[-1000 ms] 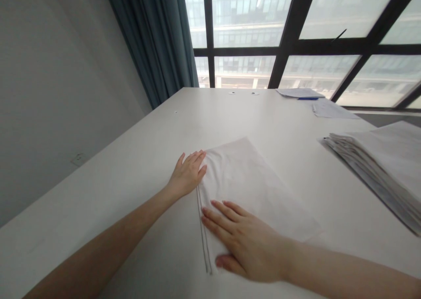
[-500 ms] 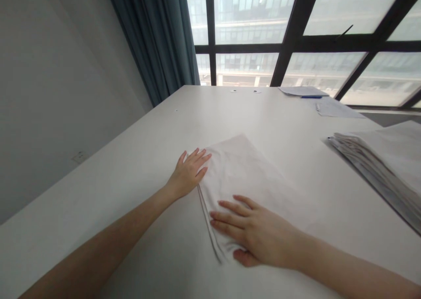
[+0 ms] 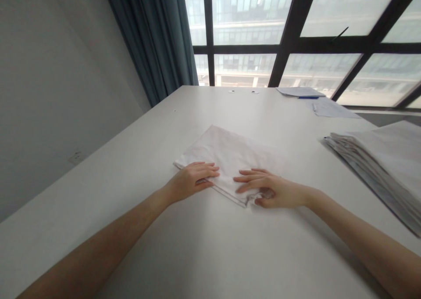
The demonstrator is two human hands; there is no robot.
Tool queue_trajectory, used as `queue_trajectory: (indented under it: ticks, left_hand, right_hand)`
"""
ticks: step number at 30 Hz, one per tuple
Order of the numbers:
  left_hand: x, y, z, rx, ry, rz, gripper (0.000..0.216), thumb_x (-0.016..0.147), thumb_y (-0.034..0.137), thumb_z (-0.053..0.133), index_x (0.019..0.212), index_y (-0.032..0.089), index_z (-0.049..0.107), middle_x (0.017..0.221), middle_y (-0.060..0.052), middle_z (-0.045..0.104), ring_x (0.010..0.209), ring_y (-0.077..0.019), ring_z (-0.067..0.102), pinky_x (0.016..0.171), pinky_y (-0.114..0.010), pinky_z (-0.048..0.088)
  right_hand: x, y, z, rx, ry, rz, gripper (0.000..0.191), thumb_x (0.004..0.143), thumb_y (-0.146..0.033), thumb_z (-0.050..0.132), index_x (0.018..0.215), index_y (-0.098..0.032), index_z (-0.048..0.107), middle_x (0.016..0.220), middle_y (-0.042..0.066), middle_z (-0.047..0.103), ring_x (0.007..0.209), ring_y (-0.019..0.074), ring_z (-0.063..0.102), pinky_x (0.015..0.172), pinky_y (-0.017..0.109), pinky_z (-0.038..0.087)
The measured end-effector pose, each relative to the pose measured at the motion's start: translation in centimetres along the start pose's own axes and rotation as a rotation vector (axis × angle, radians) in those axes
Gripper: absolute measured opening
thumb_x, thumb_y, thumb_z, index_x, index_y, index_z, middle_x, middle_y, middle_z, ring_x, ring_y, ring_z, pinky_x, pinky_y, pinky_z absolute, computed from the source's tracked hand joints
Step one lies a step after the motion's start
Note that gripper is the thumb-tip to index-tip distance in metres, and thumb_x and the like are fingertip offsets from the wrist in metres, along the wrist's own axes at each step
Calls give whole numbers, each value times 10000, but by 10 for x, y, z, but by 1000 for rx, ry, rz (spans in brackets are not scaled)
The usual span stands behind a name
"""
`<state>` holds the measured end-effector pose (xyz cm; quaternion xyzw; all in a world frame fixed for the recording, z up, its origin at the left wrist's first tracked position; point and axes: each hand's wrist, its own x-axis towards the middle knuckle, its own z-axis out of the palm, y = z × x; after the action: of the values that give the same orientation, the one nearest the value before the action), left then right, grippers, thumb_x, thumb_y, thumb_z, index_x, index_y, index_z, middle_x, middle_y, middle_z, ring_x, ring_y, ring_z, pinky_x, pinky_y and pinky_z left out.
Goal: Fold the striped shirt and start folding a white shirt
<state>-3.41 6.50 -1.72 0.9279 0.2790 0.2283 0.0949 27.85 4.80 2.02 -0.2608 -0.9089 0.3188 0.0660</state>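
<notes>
A folded white cloth (image 3: 230, 152) lies flat on the white table (image 3: 197, 246), turned at an angle. My left hand (image 3: 192, 181) rests on the cloth's near left corner with fingers stretched out and pointing right. My right hand (image 3: 268, 189) lies on the near right corner, fingers extended to the left and thumb tucked under at the cloth's edge. The fingertips of the two hands almost meet over the near edge of the cloth.
A tall stack of folded white cloths (image 3: 381, 167) sits at the right edge of the table. Papers (image 3: 332, 109) and a blue pen (image 3: 308, 97) lie at the far right by the window. A dark curtain (image 3: 158, 40) hangs at the back left.
The cloth has been turned and slid away from me, now lying crosswise. Both hands moved with it, coming closer together on its near edge.
</notes>
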Motion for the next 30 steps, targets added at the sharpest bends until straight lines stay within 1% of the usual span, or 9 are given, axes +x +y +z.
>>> queue_trajectory:
  ticks: [3, 6, 9, 11, 15, 21, 23, 26, 30]
  left_hand:
    - [-1, -1, 2, -34, 25, 27, 287, 942, 381, 552, 1139, 210, 670, 1212, -83, 681, 1185, -201, 604, 1070, -385, 420]
    - [-2, -2, 3, -48, 47, 25, 253, 941, 348, 560, 1117, 212, 679, 1187, -76, 694, 1151, -195, 627, 1062, -375, 430]
    - [-2, -2, 3, -51, 59, 41, 239, 927, 301, 584, 1128, 207, 671, 1179, -74, 697, 1144, -190, 631, 1064, -359, 429]
    - [-2, -1, 3, -49, 61, 55, 242, 919, 282, 593, 1137, 202, 664, 1175, -74, 699, 1136, -189, 635, 1063, -351, 430]
    - [-1, 0, 2, -56, 58, 38, 215, 935, 287, 569, 1108, 202, 665, 1168, -66, 702, 1134, -186, 635, 1061, -347, 431]
    - [1, 3, 2, -97, 59, -31, 236, 984, 301, 478, 1095, 199, 660, 1118, -46, 720, 1122, -175, 640, 1056, -342, 441]
    - [1, 4, 3, -98, 64, -44, 251, 995, 300, 450, 1078, 200, 665, 1108, -45, 724, 1121, -176, 642, 1054, -343, 447]
    - [1, 5, 4, -83, 96, -54, 282, 1007, 301, 415, 1064, 187, 667, 1103, -57, 726, 1114, -177, 646, 1040, -338, 465]
    - [1, 6, 5, -84, 135, -84, 302, 1008, 324, 410, 1051, 185, 675, 1086, -56, 730, 1103, -177, 651, 1020, -325, 485]
  right_hand:
    - [2, 3, 1, 148, 81, -4, 246, 911, -323, 543, 1048, -253, 734, 1359, 37, 588, 1376, 234, 389, 1149, 445, 264]
    - [3, 6, 0, 326, 149, -3, 290, 928, -397, 535, 950, -203, 749, 1181, 83, 691, 1290, 232, 493, 1103, 422, 342]
    - [2, 7, -3, 441, 184, 20, 309, 905, -433, 572, 907, -169, 733, 1063, 104, 713, 1180, 231, 574, 1020, 393, 420]
    - [1, 6, -5, 425, 162, 25, 280, 854, -438, 644, 890, -170, 719, 1111, 105, 688, 1152, 223, 584, 995, 368, 433]
    - [-3, -3, -7, 245, 21, 51, 287, 748, -423, 751, 919, -199, 697, 1349, 92, 546, 1221, 227, 524, 979, 344, 444]
    - [-5, -13, -6, 102, -64, 102, 354, 709, -429, 771, 987, -230, 682, 1478, 77, 420, 1389, 294, 330, 1094, 452, 329]
    - [-4, -12, -6, 132, -50, 94, 304, 733, -403, 750, 966, -222, 679, 1472, 88, 427, 1376, 291, 351, 1080, 446, 348]
    - [-3, -7, -7, 260, 10, 74, 154, 835, -338, 636, 872, -190, 659, 1402, 119, 497, 1313, 259, 439, 975, 374, 443]
    - [-4, -2, -11, 398, 68, 91, 218, 898, -377, 554, 878, -175, 635, 1295, 137, 580, 1237, 243, 514, 975, 365, 434]
